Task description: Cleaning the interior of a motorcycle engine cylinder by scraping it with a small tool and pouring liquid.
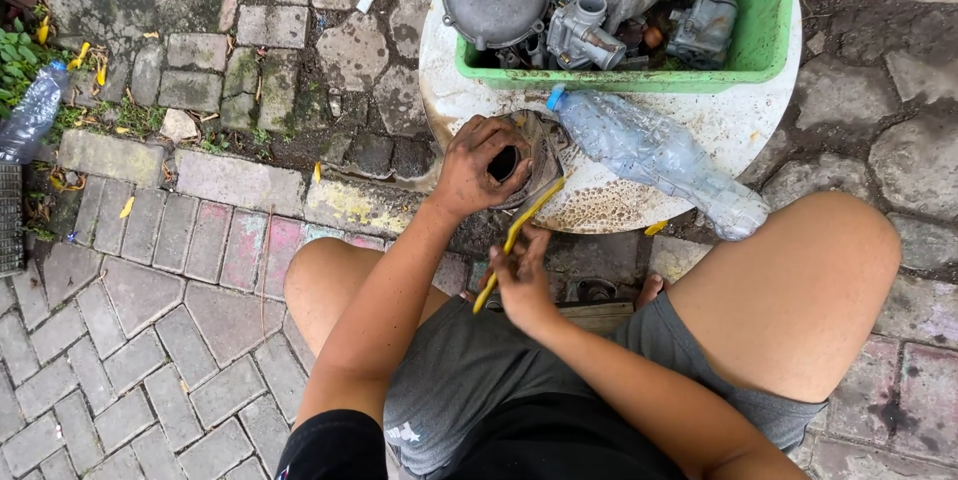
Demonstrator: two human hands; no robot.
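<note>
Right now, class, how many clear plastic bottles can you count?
2. One bottle with a blue cap lies on the round white stand; another bottle lies at the left edge among weeds. Others may be hidden.

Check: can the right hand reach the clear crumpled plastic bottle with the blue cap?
Probably yes. The clear crumpled plastic bottle lies open on the round white surface, nothing between, but the right hand holds a yellow tool.
</note>
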